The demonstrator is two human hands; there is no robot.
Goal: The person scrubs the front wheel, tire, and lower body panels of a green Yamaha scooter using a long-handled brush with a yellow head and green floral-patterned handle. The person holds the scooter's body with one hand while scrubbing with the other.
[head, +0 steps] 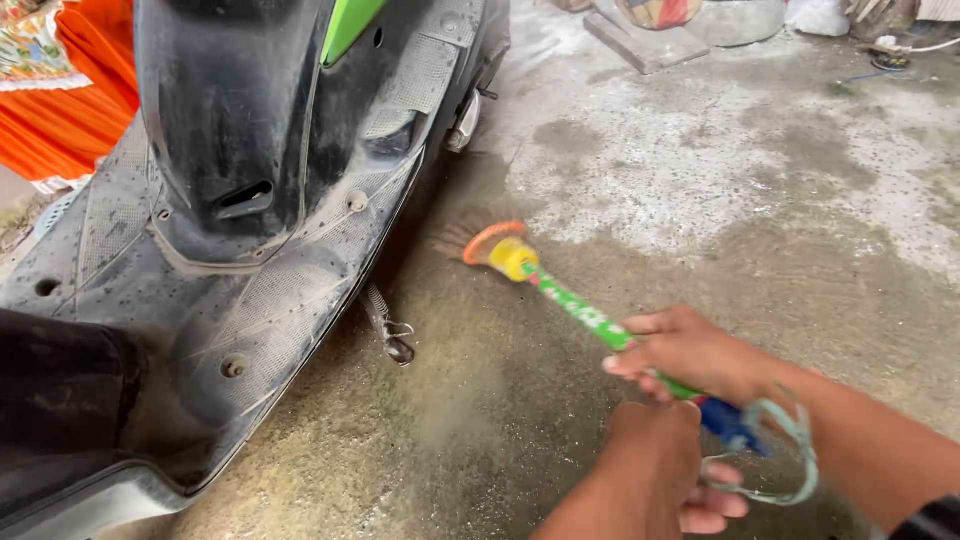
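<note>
1. My right hand (690,352) had its fingers (640,325) wrapped closed around the green handle of the broom (570,303), near its blue end.
2. My left hand (650,460) was fisted just below, its fingers closed on the pale green loop (790,455) hanging off that end.
3. The bristles rested on the wet concrete floor (700,180), just beside the dusty scooter (250,200).

Both forearms are bare, with no sleeves showing down to the wrists. The right hand (690,352) and the left hand (650,470) wear no gloves or rings. A dark band or cuff edge (930,520) shows on the right arm at about four o'clock in the view, too cropped to tell which.
</note>
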